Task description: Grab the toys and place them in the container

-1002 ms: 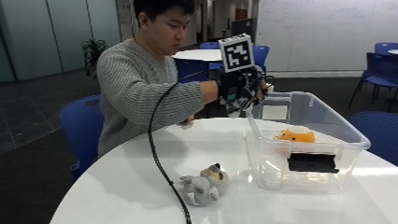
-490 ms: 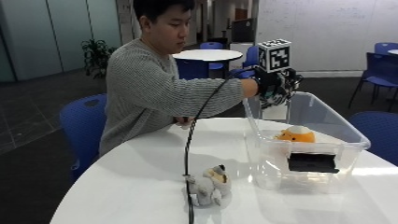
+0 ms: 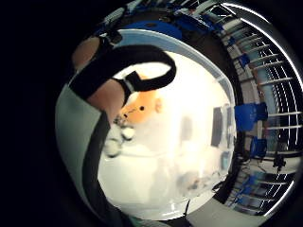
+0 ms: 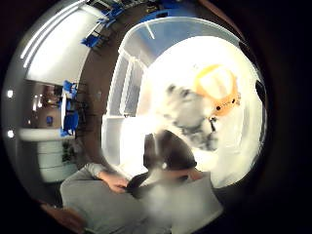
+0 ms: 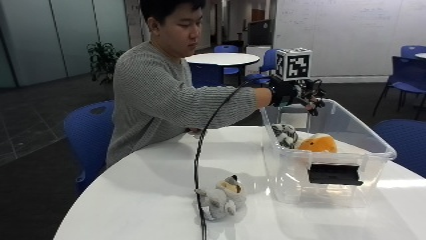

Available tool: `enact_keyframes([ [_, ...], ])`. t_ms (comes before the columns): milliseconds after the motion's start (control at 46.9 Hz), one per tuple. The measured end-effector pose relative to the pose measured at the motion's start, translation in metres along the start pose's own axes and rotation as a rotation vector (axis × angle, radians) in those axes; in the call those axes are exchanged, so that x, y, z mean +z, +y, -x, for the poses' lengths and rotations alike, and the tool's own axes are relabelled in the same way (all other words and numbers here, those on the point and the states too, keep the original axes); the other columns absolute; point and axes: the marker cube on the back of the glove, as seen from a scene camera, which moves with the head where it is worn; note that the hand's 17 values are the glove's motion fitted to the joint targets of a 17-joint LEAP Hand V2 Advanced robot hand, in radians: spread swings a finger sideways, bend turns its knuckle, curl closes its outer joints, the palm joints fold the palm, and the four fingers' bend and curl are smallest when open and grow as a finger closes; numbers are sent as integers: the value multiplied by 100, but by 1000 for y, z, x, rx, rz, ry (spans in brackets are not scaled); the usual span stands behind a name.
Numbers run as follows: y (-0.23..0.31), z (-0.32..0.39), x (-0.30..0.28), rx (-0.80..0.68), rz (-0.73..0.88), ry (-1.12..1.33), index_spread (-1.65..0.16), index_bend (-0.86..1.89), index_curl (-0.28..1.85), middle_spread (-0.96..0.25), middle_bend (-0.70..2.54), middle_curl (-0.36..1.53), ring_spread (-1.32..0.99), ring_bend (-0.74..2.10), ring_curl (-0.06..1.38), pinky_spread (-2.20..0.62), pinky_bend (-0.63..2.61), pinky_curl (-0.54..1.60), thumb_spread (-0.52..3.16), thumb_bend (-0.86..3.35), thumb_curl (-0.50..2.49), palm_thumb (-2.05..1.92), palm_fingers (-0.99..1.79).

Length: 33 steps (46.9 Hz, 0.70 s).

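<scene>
Gloved right hand [image 5: 296, 95] held out over container [image 5: 373, 145], fingers relaxed, nothing gripped; grey toy [image 5: 286, 135] seen inside. No readable writing.

Quick count: three plush toys in total, with two already in the clear container [image 5: 373, 145], a grey-and-white one [image 5: 286, 135] and an orange one [image 5: 318, 144], plus a third grey one [image 5: 219, 197] lying out on the white surface [image 5: 133, 200]. There's just the one container, and it also has one flat black thing [image 5: 335, 174] inside. One gloved hand [image 5: 293, 94] is over the container.
</scene>
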Motion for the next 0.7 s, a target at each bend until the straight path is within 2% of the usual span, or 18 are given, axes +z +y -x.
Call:
enact_keyframes([
  [256,47,-44,-19,67,-27,12,-38,17,25,-22,17,49,-22,87,43,-11,141,43,123,-2,56,7,-1],
  [341,87,-85,-33,206,-47,32,-38,17,26,-22,18,48,-21,86,42,-8,138,41,125,-2,53,5,-1],
  [426,141,-126,-48,184,-72,-69,-38,20,28,-22,19,47,-21,83,40,-6,133,39,127,-2,50,4,-1],
  [512,189,-169,-49,179,-60,-17,-39,22,30,-22,19,46,-20,79,39,-4,128,37,129,-2,47,2,0],
  [576,215,-202,-42,319,-43,56,-39,24,32,-22,20,46,-20,76,38,-3,124,36,130,-2,45,1,1],
  [640,236,-231,-37,476,-37,26,-40,25,33,-22,19,45,-20,75,36,-2,122,35,131,-1,44,2,3],
  [704,248,-244,-30,537,-34,-6,-40,25,34,-22,20,45,-20,73,36,-1,119,34,133,0,43,3,5],
])
